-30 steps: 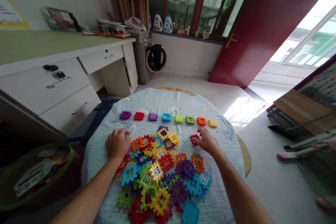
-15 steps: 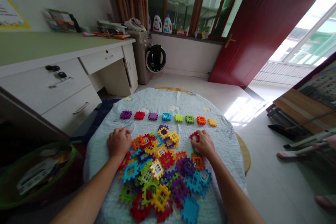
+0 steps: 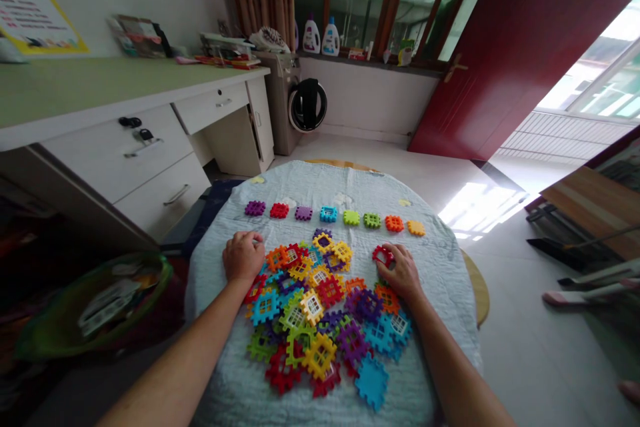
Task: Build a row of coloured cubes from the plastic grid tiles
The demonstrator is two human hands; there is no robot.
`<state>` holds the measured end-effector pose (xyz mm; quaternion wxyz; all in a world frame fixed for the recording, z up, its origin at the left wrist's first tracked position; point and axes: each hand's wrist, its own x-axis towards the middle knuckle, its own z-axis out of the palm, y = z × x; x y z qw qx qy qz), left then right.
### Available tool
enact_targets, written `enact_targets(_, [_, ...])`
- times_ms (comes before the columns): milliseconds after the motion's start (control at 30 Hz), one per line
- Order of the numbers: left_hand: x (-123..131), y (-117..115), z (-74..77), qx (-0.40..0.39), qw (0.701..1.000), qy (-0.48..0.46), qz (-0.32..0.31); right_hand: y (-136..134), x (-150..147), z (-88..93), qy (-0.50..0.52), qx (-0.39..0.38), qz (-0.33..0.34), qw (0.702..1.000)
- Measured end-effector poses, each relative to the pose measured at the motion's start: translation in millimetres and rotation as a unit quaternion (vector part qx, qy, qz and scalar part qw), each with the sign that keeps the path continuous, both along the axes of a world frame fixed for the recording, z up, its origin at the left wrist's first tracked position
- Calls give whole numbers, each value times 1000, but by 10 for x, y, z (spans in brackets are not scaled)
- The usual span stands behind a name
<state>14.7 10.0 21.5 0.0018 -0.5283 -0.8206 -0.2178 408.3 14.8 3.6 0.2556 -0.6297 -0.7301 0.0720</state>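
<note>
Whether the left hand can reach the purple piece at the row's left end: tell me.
Probably yes. The left hand rests on the cloth just short of the purple piece, with only bare cloth between.

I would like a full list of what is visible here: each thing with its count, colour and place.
small blocks: eight; purple, red, blue, green, orange, yellow; one row on the far cloth
block pile: many, mixed colours; middle of the cloth
red block: one; right of the pile
cloth: one, pale blue; spread under all the blocks
desk: one, white with green top; left
washing machine: one, beige; far wall
bottles: two, white; window sill
door: one, dark red; right
basket: one, green; floor, left
left hand: curled, at the pile's left edge
right hand: holds the red block
</note>
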Motion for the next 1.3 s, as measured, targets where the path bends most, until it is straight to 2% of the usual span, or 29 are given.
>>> enact_targets(133, [-14, -3, -5, 9, 1000, -10, -3, 23, -1, 117, -24, -44, -8, 999])
enact_targets(233, [-5, -8, 7, 9, 1000, -11, -2, -47, -180, 384, -47, -37, 11, 998])
enact_targets(300, [0, -11, 15, 8, 1000, -12, -2, -149, -417, 593, -43, -37, 110, 992])
enact_targets(400, [-7, -13, 14, 14, 1000, -13, -2, -333, -844, 791, -66, -94, 291, 950])
enact_targets(467, [-17, -15, 7, 21, 1000, -12, -7, -434, -1077, 812, -107, -124, 318, 934])
enact_targets(567, [-25, -18, 3, 21, 1000, -12, -10, -499, -1225, 770, -129, -142, 304, 933])
enact_targets(667, [-19, -17, 13, 15, 1000, -10, -6, -433, -1101, 787, -76, -123, 295, 945])
enact_targets(733, [-12, -15, 24, 13, 1000, -9, -5, -319, -897, 836, -44, -100, 243, 964])
enact_targets(833, [-4, -10, 40, 9, 1000, -11, -5, -99, -518, 863, -48, -68, 109, 991])
enact_targets(900, [-2, -8, 45, 9, 1000, -12, -5, 27, -302, 804, -75, -71, 50, 993])
enact_targets(1000, [-2, -7, 47, 11, 1000, -14, -6, 124, -125, 617, -112, -113, 8, 987])
enact_targets(1133, [4, -14, 58, 10, 1000, -13, -7, 128, -92, 379, -127, -145, -21, 981])
enact_targets(1300, [12, -24, 69, 3, 1000, -11, -10, 134, -101, 310, -115, -135, -22, 984])
